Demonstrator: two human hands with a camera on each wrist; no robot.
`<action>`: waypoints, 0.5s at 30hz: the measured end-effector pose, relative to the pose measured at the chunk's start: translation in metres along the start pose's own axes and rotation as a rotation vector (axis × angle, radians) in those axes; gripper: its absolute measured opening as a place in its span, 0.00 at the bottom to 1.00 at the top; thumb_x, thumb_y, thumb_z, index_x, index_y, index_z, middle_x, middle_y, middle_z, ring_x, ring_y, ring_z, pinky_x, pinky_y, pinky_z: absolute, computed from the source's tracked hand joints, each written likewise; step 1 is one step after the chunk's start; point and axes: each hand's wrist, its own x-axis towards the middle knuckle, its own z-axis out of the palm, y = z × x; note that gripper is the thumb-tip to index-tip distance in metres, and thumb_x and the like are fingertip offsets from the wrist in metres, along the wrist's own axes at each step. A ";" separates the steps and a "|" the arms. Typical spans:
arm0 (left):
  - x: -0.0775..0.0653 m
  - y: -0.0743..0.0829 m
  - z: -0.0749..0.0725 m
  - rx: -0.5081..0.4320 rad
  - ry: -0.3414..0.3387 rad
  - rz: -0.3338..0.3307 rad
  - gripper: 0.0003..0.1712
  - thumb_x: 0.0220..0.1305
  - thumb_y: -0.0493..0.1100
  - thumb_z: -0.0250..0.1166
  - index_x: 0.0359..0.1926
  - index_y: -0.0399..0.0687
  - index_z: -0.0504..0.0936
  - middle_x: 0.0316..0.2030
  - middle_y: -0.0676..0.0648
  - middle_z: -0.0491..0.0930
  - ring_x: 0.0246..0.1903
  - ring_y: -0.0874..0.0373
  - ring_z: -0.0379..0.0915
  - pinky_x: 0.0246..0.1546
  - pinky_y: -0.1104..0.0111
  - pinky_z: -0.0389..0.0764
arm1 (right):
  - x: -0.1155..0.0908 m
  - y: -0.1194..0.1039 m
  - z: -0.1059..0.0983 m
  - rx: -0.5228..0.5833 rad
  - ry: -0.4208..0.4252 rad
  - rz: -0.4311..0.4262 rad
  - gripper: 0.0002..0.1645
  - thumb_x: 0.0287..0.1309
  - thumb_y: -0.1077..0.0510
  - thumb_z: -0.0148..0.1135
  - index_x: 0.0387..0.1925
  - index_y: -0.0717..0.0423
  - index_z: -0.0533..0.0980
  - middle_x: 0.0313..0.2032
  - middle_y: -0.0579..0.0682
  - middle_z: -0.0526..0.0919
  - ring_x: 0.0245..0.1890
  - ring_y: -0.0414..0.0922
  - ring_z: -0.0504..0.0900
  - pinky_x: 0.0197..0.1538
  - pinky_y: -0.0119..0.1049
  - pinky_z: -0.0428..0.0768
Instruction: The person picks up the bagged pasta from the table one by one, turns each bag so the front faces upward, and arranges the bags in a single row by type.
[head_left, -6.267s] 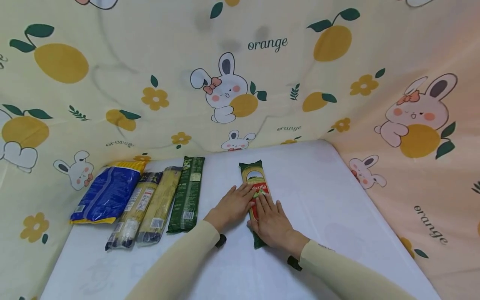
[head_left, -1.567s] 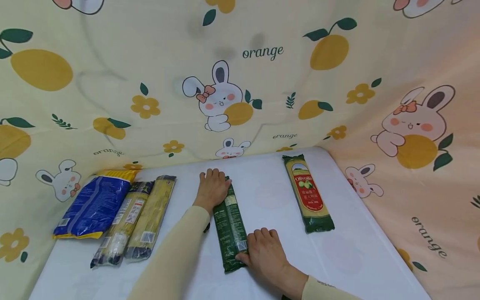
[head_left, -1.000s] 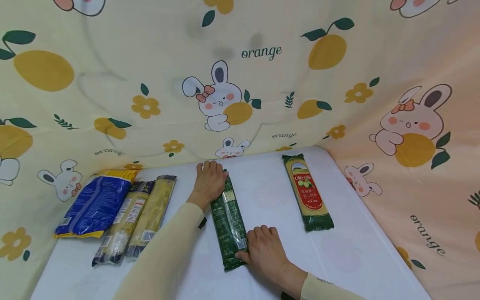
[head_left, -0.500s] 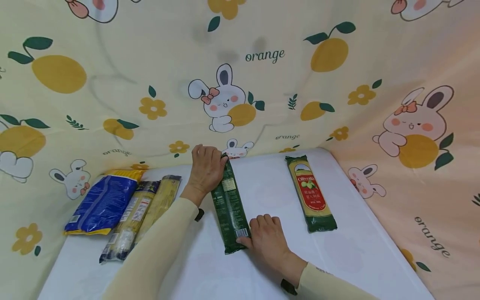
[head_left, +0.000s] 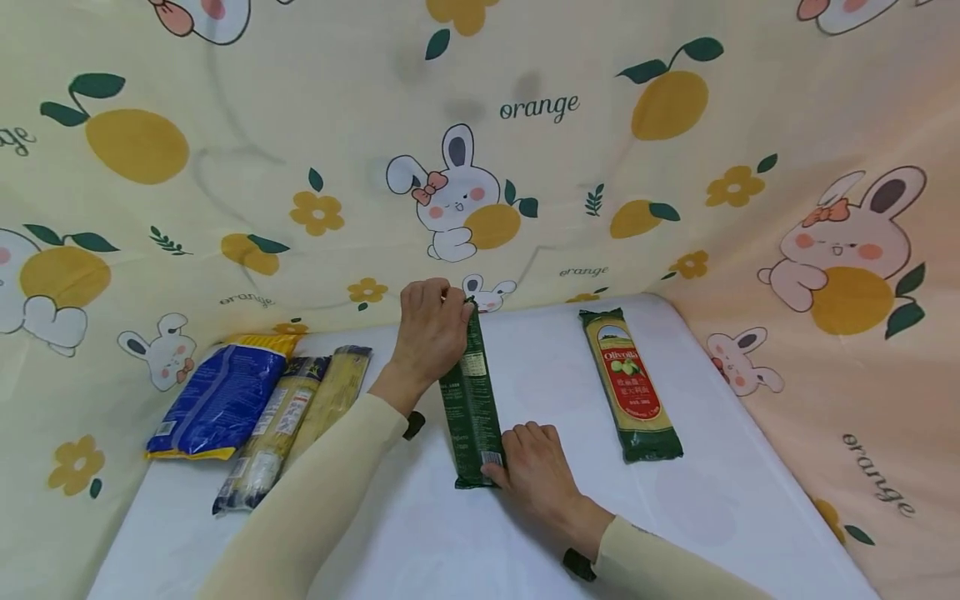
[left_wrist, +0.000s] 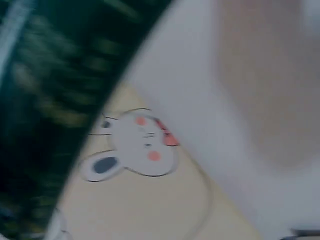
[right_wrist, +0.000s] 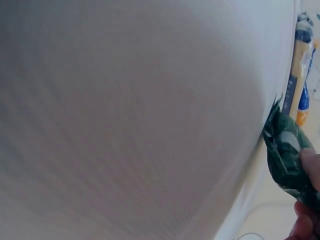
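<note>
A long green packet of spaghetti [head_left: 472, 408], printed back facing me, stands tilted in the middle of the table, its far end raised. My left hand [head_left: 431, 333] grips that upper end, fingers curled over it. Low on its right edge, my right hand [head_left: 538, 471] pinches the packet with the thumb on the printed face. The left wrist view has the green spaghetti packet [left_wrist: 55, 100] close and blurred along its left side. In the right wrist view, the packet's crimped end [right_wrist: 285, 155] sits between thumb and fingers.
To the right lies another spaghetti packet [head_left: 630, 387], its red label up. On the left, a blue and yellow bag [head_left: 221, 400] and two clear packs of long pasta [head_left: 281, 421] lie side by side on the white table [head_left: 420, 533]. A printed cloth [head_left: 337, 108] hangs behind.
The red-labelled packet, under both hands at first, now lies farther right. The green packet has come from the left row to the middle, and its far end has since risen in my left hand.
</note>
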 end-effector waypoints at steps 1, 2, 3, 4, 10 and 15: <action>0.002 0.004 -0.003 0.008 -0.037 -0.027 0.17 0.85 0.48 0.47 0.46 0.40 0.76 0.45 0.41 0.65 0.48 0.44 0.60 0.55 0.49 0.63 | -0.001 0.000 -0.001 -0.008 0.009 -0.005 0.30 0.56 0.36 0.78 0.27 0.53 0.72 0.24 0.45 0.70 0.31 0.47 0.72 0.43 0.43 0.71; 0.005 0.008 -0.007 0.018 -0.071 -0.053 0.18 0.85 0.48 0.47 0.47 0.41 0.77 0.45 0.41 0.66 0.47 0.44 0.60 0.54 0.50 0.63 | -0.001 0.000 -0.001 -0.017 0.016 -0.010 0.30 0.56 0.36 0.78 0.27 0.53 0.72 0.24 0.45 0.70 0.31 0.47 0.72 0.43 0.43 0.71; 0.008 0.012 -0.010 0.035 -0.102 -0.075 0.18 0.85 0.49 0.47 0.47 0.41 0.78 0.43 0.42 0.66 0.46 0.45 0.61 0.53 0.50 0.63 | -0.002 0.001 -0.002 -0.023 0.022 -0.012 0.29 0.56 0.37 0.78 0.27 0.53 0.72 0.24 0.45 0.70 0.31 0.47 0.72 0.43 0.43 0.72; 0.010 0.015 -0.013 0.057 -0.127 -0.092 0.19 0.85 0.49 0.46 0.47 0.42 0.79 0.41 0.43 0.68 0.44 0.45 0.62 0.52 0.50 0.64 | -0.003 0.001 -0.003 -0.026 0.025 -0.013 0.29 0.56 0.37 0.78 0.27 0.52 0.72 0.24 0.45 0.70 0.31 0.47 0.72 0.43 0.43 0.72; 0.020 0.033 -0.029 0.189 -0.149 -0.112 0.20 0.83 0.49 0.47 0.40 0.45 0.81 0.28 0.46 0.72 0.36 0.45 0.70 0.49 0.48 0.72 | -0.008 -0.003 -0.004 -0.026 0.074 -0.072 0.26 0.59 0.41 0.77 0.28 0.53 0.72 0.24 0.46 0.71 0.30 0.48 0.72 0.41 0.44 0.72; 0.019 0.040 -0.038 0.237 -0.101 -0.100 0.21 0.80 0.52 0.49 0.35 0.47 0.80 0.25 0.47 0.74 0.33 0.47 0.72 0.43 0.52 0.73 | -0.010 -0.010 -0.004 -0.077 0.116 -0.132 0.25 0.60 0.42 0.76 0.28 0.53 0.71 0.24 0.47 0.71 0.30 0.48 0.72 0.39 0.44 0.71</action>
